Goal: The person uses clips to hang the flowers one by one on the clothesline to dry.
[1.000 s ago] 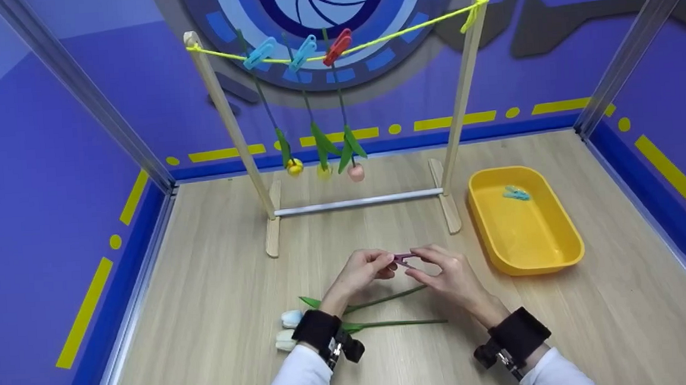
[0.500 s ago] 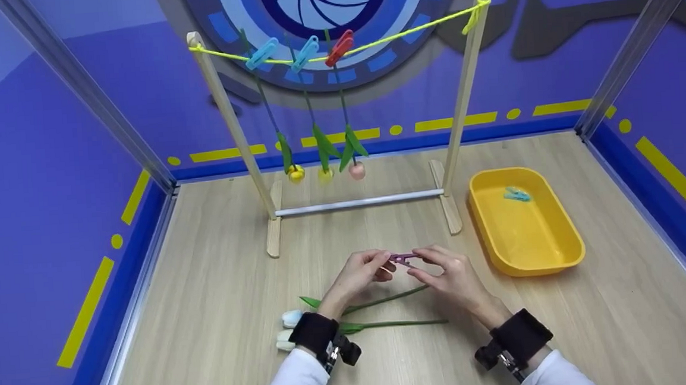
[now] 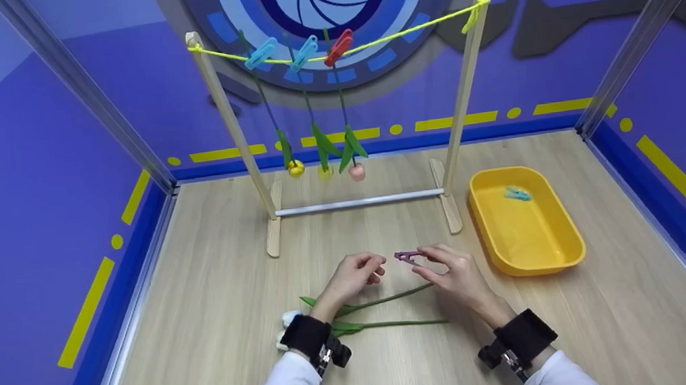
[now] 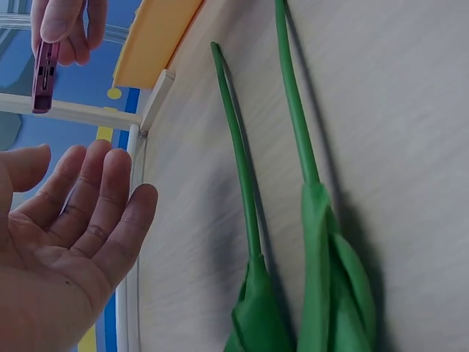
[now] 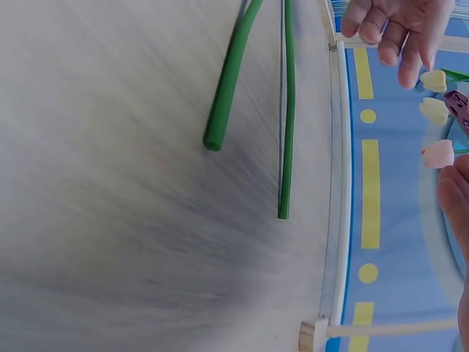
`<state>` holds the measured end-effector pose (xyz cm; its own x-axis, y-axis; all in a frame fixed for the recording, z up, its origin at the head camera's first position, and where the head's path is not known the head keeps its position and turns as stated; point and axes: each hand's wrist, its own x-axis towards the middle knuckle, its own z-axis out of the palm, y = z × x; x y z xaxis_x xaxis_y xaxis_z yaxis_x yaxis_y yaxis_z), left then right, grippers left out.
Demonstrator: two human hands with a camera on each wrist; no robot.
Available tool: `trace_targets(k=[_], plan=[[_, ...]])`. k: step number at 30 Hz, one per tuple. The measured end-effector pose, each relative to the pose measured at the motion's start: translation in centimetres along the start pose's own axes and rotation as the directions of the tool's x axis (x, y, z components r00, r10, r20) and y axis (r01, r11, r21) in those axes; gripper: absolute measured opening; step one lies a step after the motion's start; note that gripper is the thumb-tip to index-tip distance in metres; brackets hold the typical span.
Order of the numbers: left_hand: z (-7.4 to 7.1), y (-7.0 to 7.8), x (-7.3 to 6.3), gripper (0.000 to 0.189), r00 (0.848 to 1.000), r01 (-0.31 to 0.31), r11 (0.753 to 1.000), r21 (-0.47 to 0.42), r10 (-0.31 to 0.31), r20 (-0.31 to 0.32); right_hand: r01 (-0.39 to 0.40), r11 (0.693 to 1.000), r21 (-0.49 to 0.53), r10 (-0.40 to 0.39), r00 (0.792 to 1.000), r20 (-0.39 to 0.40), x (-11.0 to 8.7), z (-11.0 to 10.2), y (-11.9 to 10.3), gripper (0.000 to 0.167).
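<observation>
My right hand (image 3: 460, 273) pinches a purple clothespin (image 3: 405, 256) by its handle ends, above the table. Just left of it, apart from the clothespin, is my left hand (image 3: 349, 279). In the left wrist view the left palm (image 4: 66, 271) shows, fingers loosely bent and holding nothing; the clothespin (image 4: 45, 77) hangs from the other hand's fingertips. Under my hands lie two artificial tulips, the upper stem (image 3: 394, 298) and lower stem (image 3: 404, 322) pointing right. Their pale heads (image 3: 292, 318) are partly hidden by the left wrist strap.
Behind stands a wooden rack (image 3: 462, 102) with a yellow cord (image 3: 410, 30). Two blue clothespins (image 3: 305, 53) and a red clothespin (image 3: 339, 47) hold three tulips head down. At right, a yellow tub (image 3: 527, 235) contains a light blue clothespin (image 3: 517, 194).
My left hand has let go of the purple clothespin and drawn back slightly left. The right hand still pinches it, nearly in the same place.
</observation>
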<state>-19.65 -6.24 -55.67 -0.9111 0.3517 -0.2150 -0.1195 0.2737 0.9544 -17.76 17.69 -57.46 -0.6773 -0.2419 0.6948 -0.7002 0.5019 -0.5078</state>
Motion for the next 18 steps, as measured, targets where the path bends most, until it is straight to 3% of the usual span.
trace_targets(k=[4, 7, 11, 18], plan=[[-0.06, -0.03, -0.18, 0.033, 0.999, -0.041, 0.991, 0.13, 0.043, -0.009, -0.009, 1.0, -0.013, 0.009, 1.0, -0.004, -0.06, -0.15, 0.11, 0.036], [0.06, -0.03, -0.31, 0.03, 0.994, -0.102, 0.958, 0.267, 0.107, -0.003, -0.01, 1.0, -0.017, 0.01, 1.0, -0.013, -0.08, -0.27, 0.22, 0.037], [0.36, -0.14, -0.55, 0.027, 0.987, -0.155, 0.886, 0.437, 0.16, 0.026, -0.001, 1.0, -0.018, 0.001, 1.0, -0.016, -0.18, -0.4, 0.3, 0.036], [0.69, -0.2, -1.03, 0.025, 0.986, -0.165, 0.75, 0.641, 0.127, 0.105, 0.022, 1.0, 0.009, -0.022, 0.999, -0.025, -0.25, -0.72, 0.17, 0.036]])
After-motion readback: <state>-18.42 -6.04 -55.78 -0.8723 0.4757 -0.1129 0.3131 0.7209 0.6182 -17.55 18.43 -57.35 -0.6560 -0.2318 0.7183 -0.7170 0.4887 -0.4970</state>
